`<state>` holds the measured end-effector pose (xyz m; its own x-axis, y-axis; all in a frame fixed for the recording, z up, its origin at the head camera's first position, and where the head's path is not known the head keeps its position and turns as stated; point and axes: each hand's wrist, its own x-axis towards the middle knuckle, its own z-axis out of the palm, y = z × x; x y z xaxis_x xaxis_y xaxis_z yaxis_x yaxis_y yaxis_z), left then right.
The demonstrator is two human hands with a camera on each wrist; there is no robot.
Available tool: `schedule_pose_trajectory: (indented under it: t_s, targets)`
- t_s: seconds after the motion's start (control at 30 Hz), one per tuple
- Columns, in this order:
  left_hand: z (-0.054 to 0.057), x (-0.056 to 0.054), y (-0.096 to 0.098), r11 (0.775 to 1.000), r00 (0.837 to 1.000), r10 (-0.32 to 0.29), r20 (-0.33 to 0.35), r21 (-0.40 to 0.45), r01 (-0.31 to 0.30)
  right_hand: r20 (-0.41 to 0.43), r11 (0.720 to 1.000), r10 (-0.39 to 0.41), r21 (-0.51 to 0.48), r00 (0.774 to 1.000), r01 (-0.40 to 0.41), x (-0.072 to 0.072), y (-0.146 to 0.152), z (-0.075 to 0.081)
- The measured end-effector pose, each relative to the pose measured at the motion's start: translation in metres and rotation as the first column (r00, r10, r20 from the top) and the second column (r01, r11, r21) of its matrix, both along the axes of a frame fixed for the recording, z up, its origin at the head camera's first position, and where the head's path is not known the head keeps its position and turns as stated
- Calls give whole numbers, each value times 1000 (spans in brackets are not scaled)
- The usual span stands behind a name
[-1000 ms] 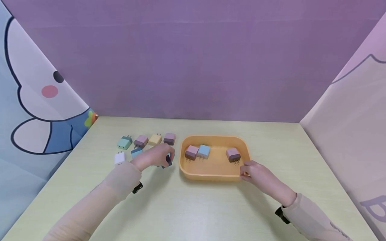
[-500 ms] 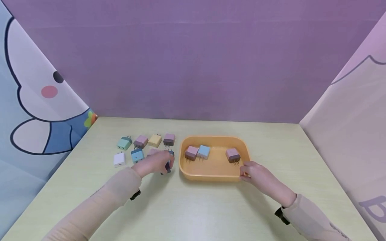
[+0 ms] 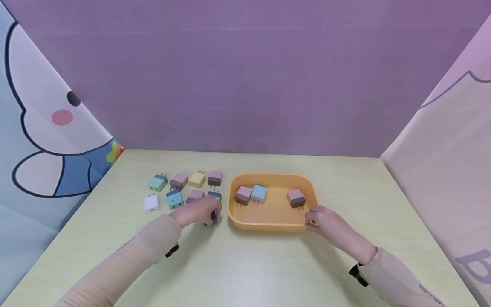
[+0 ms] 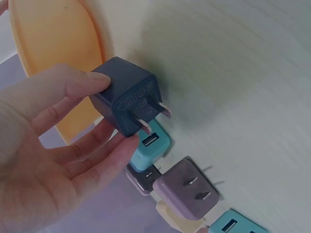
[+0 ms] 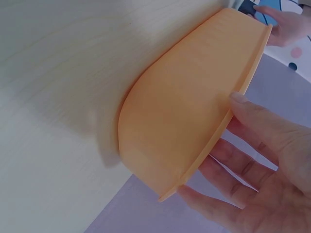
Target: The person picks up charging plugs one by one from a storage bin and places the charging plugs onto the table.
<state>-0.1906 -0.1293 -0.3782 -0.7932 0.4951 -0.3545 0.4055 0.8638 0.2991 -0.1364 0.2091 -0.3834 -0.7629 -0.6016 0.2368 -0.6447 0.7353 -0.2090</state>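
A purple backdrop (image 3: 245,85) rises behind the pale tabletop (image 3: 268,264), with a printed cloth (image 3: 57,102) on my left bearing a white cartoon figure. The orange tray (image 3: 264,226) sits on the tabletop in front of me, and my right hand (image 3: 329,221) grips its rim at the near right corner, thumb on the outside and fingers on the inner side. My left hand (image 3: 199,209) is left of the tray, pinching the dark blue charger (image 4: 127,92) between thumb and fingers, its two metal prongs pointing away from my palm; I can't tell whether it touches the tabletop. Inside the tray, a pink-and-maroon charger (image 3: 243,195) lies beside a light blue charger (image 3: 258,193) towards the left end, and a second pink-and-maroon charger (image 3: 296,197) lies towards the right. More stand left of the tray in two rows. The back row runs green charger (image 3: 158,183), mauve charger (image 3: 179,181), yellow charger (image 3: 197,179), purple charger (image 3: 215,177). In the nearer row are a white charger (image 3: 152,204), a blue charger (image 3: 174,199), a pink charger (image 3: 194,195) and a teal charger (image 4: 149,148), the last two partly behind my left hand.
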Motion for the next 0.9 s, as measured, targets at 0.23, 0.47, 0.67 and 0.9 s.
schedule_pose_trajectory:
  t_s: [0.23,0.47,0.67,0.9]
  targets:
    - [-5,-2,1,1000,1000,11,20,-18,-10,4,1000,-6,1,1000,6,1,1,0]
    - [-6,-2,0,1000,1000,-21,2,-16,21,3,1000,-11,7,1000,11,1,0,1]
    - [-7,-1,0,999,999,-32,-18,-18,32,-4,1000,-14,9,1000,14,1,0,2]
    - [-6,1,1,999,999,-26,-21,-27,25,-7,1000,-13,7,1000,13,2,0,2]
